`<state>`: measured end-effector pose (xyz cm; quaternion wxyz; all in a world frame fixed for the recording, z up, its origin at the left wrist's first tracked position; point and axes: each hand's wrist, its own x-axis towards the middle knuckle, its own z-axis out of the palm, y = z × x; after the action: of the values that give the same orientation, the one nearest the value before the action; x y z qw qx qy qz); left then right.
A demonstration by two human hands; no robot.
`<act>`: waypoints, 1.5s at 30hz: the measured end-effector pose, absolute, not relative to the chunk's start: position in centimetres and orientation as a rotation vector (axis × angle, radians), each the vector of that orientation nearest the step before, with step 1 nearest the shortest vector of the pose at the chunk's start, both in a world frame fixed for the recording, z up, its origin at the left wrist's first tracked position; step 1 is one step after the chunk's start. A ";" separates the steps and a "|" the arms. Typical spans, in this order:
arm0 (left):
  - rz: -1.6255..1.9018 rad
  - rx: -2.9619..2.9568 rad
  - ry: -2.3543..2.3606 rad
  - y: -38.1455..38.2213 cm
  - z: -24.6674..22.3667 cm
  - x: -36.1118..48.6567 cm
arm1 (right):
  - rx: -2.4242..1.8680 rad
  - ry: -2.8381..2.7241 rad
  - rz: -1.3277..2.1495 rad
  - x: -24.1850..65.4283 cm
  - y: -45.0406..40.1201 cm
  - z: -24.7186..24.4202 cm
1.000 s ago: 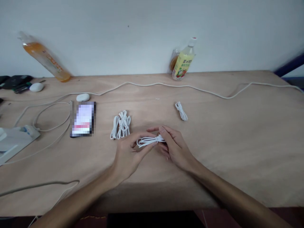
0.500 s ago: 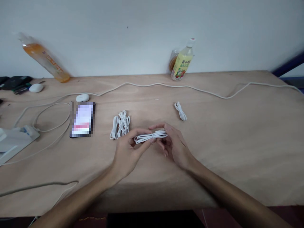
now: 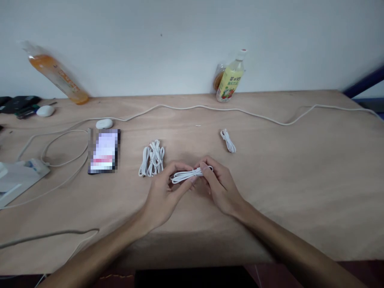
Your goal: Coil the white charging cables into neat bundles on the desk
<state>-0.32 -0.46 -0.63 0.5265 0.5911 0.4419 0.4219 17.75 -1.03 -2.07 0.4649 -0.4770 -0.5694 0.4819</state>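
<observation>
Table (image 3: 300, 180): one; its back edge is met by a pale wall (image 3: 135, 48).
Long cable (image 3: 160, 105): one white run, laid across the back of the table.
Bottles: two. Orange bottle (image 3: 58, 80) is set at back left, yellow-labelled bottle (image 3: 230, 82) at the back, right of centre.
Grips: two, both bare hands. Left grip (image 3: 162, 190) is closed round the left end of the held bundle, thumb below, finger above. Right grip (image 3: 221, 186) is pinched on the right end.
Phone (image 3: 105, 150): one, laid left of the pile; screen is pixelated.
Held bundle (image 3: 183, 176): one, white cable, cinched mid-length, carried between both grips at front centre; gap to the tabletop can't be told.
Pile (image 3: 153, 156): at least two white bundles, bunched together just beyond the left grip; exact count can't be told.
Lone bundle (image 3: 228, 141): one, laid beyond the right grip, well apart from the pile.
Rounded cases: two, white. Near case (image 3: 104, 123) is placed just behind the phone, far case (image 3: 45, 111) at back left.
White scrap (image 3: 198, 125): one.
</observation>
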 end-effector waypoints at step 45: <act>1.150 1.596 0.856 -1.8 -1.1 -0.7 | -0.863 -0.933 1.894 17.4 -0.6 -0.7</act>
<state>-0.70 -1.83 -1.14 0.4778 0.6534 0.3507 0.4709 17.38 -0.61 -0.70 0.4171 -0.3437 -0.3719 0.7547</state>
